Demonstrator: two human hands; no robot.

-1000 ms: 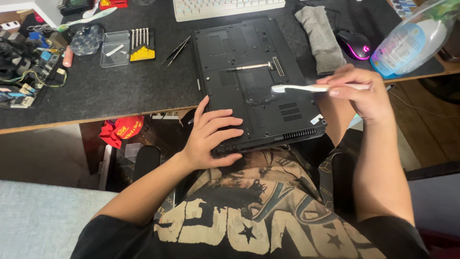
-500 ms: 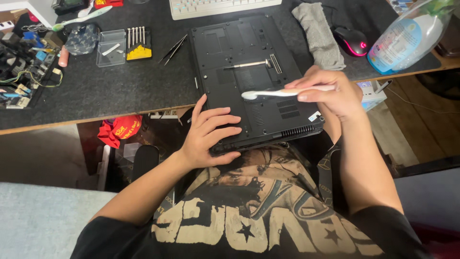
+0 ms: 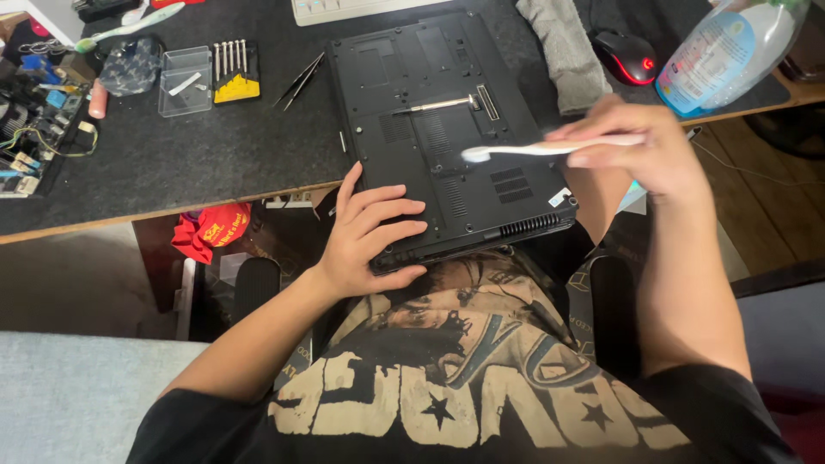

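While the dark surface (image 3: pixel 215 163) carries tools and a spray bottle (image 3: pixel 730 51), the upturned laptop (image 3: pixel 447 129) overhangs its edge; the left hand (image 3: pixel 365 232) lies open on it, the right hand (image 3: pixel 644 150) grips a white toothbrush (image 3: pixel 533 151) above it.

Toothbrush (image 3: pixel 550 149) over laptop (image 3: pixel 438 112), perhaps touching

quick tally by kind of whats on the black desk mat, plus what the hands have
laptop, bottom up, left hand on it: 1
white toothbrush in right hand: 1
mouse: 1
grey cloth: 1
spray bottle: 1
screwdriver bit set: 1
tweezers: 1
Total: 7
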